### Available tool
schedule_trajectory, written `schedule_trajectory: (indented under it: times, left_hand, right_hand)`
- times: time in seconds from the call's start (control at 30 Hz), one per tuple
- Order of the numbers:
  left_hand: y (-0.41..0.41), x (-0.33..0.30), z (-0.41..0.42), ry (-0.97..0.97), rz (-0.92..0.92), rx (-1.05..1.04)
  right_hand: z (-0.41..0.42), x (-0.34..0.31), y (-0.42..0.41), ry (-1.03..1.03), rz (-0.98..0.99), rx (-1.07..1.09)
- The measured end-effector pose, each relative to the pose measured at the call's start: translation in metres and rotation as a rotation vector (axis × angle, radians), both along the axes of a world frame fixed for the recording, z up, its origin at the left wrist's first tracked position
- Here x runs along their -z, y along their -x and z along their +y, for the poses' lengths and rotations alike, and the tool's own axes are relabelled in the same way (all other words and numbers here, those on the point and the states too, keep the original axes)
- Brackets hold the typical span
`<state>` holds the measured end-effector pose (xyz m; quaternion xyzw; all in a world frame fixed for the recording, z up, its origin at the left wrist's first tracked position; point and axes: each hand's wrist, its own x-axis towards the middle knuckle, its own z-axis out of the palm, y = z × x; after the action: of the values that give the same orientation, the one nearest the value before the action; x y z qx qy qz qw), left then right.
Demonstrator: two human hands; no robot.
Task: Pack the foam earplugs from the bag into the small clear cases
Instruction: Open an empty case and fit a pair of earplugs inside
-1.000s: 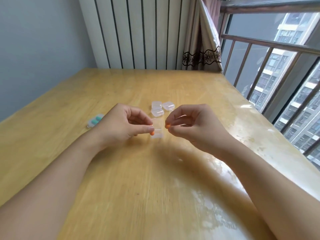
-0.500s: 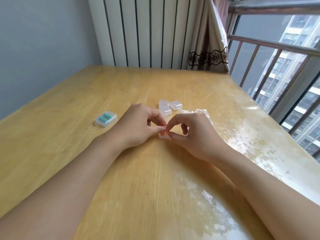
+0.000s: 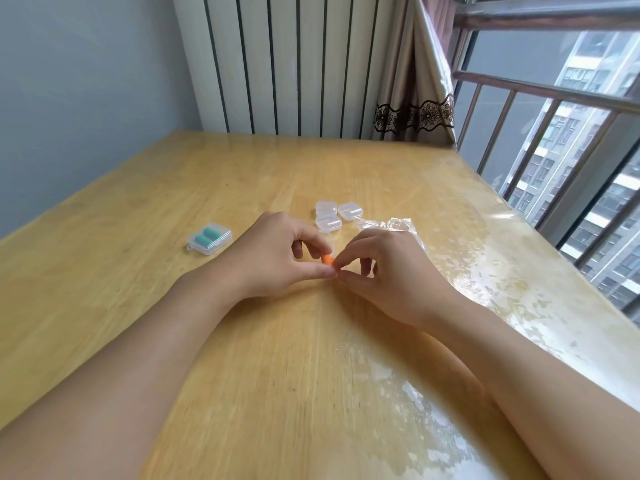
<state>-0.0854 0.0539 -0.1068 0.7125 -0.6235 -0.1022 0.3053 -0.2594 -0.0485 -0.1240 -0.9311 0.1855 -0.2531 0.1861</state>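
Both hands meet fingertip to fingertip at the middle of the wooden table [image 3: 242,375]. My left hand [image 3: 277,258] pinches an orange foam earplug [image 3: 326,259] between thumb and forefinger. My right hand [image 3: 384,271] pinches at the same spot; a second orange earplug was in it earlier, now mostly hidden by the fingers. A small clear case lies under the fingertips, almost fully hidden. Three empty clear cases [image 3: 327,223] sit just behind the hands. The crumpled clear bag [image 3: 391,225] lies behind my right hand. A shut clear case with two teal earplugs [image 3: 209,238] stands to the left.
The table's right edge runs along a window with a metal railing [image 3: 554,95]. A radiator [image 3: 287,64] and a curtain [image 3: 415,81] stand behind the far edge, and a grey wall is on the left.
The hands, a second ago apart and each pinching an orange earplug, came together and lowered over the small case. The view shifted, bringing the teal case and the bag into sight.
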Motion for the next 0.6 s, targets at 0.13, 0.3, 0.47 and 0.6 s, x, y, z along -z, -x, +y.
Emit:
schedule_trajectory:
  times: [0.13,0.3,0.47,0.6]
  left_hand:
    - [0.0036,0.004,-0.0039,0.039,0.011,-0.059]
    - [0.005,0.0043,-0.0076,0.009,0.037,-0.127]
    - [0.0048,0.0026,-0.0056,-0.009,-0.032,-0.142]
    - [0.0015,0.0004,-0.0046,-0.014,-0.012,-0.131]
  right_hand:
    - [0.0009,0.0016,0.0004,-0.037,-0.009,0.005]
    - [0.0016,0.0017,-0.0003,-0.061,-0.013,0.023]
    - [0.0041,0.0033,-0.0005,-0.082,-0.032,0.02]
    - [0.0053,0.005,-0.0015,-0.205,-0.077,0.032]
